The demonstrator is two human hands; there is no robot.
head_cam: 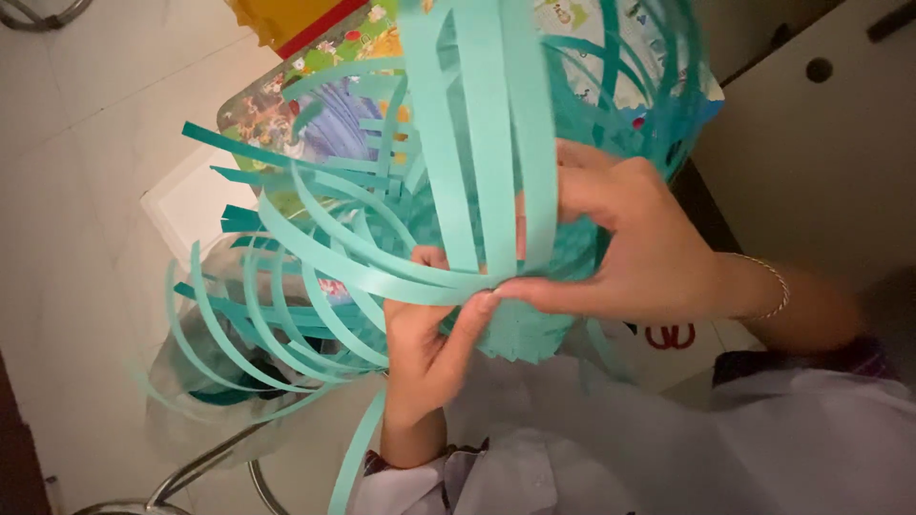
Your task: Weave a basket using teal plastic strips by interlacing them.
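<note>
A bundle of long teal paper strips (477, 143) fans out from a pinched point in the middle of the view, curling left, up and right. My left hand (429, 343) comes up from below and grips the gathered strips with thumb and fingers. My right hand (611, 238) reaches in from the right and pinches the same gathered spot from above, its fingers wrapped round the strips. A thin bracelet (771, 291) sits on the right wrist. White sleeves cover both forearms at the bottom.
Behind the strips lies a colourful picture mat or board (277, 114) on a white tiled floor (86, 143). A chrome chair frame (191, 472) shows at bottom left, a pale cabinet (821, 124) at right, and a yellow and red object (286, 19) at the top.
</note>
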